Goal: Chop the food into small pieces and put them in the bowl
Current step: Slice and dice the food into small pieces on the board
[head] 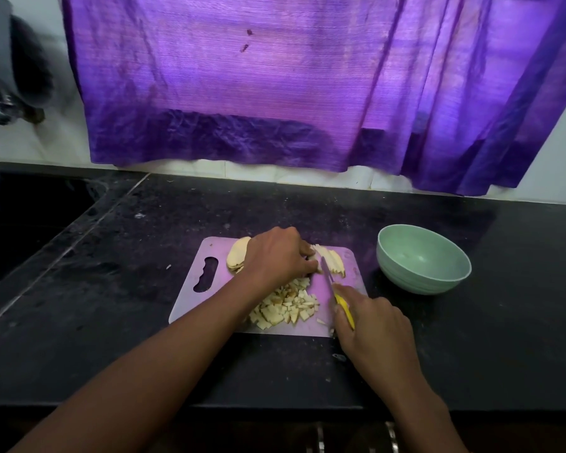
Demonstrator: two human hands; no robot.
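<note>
The right hand (374, 325) was closed round the yellow handle of a knife (335, 292), forefinger laid along its top; the blade pointed away from the person, its tip at the left hand's fingertips (312, 264). The left hand (276, 256) was curled, pressing down on pale food; exactly what lay beneath it could not be seen. Thin slices (330, 258) lay fanned at the far right corner of the cutting board (193, 299); a stack of slices (237, 256) sat left of the hand, near the handle slot; a heap of chopped pieces (286, 307) lay toward the near edge. The green bowl (423, 259) stood on the bench (111, 289) just right of the board, no food seen inside; a purple curtain (275, 83) hung over the back edge.
</note>
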